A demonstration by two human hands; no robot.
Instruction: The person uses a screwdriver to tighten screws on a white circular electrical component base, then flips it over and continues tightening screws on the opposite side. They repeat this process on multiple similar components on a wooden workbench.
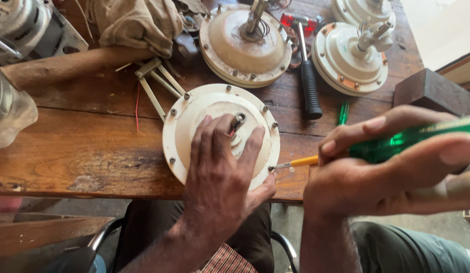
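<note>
The right hand (376, 172) is closed around a screwdriver (396, 144) with a clear green handle, fingers wrapped over the handle and the thumb lying along it. The tool has an orange collar and a thin metal shaft that points left, and its tip meets a screw at the lower right rim of a round cream motor housing (194, 116). The left hand (219, 172) lies flat on top of that housing, palm down and fingers spread, not gripping; the fingertips sit on either side of the central shaft stub, where a red wire shows. The housing rests near the front edge of a worn wooden table (83, 151), with small screws spaced around its rim.

Behind it stand two similar round housings: a tan one (240, 50) in the middle, and a cream one (348, 58) to the right with copper-coloured screws and a white shaft. A third is partly cut off at the top right. Between the two lies a tool with a black ribbed handle (309, 88). A second green tool (343, 114) lies just beside the right hand. A dark wooden block (429, 91) sits at the right edge. At the upper left are a crumpled beige cloth (133, 23), a wooden handle (73, 63), and a bare metal motor (22, 25). No labels or packages are readable.
</note>
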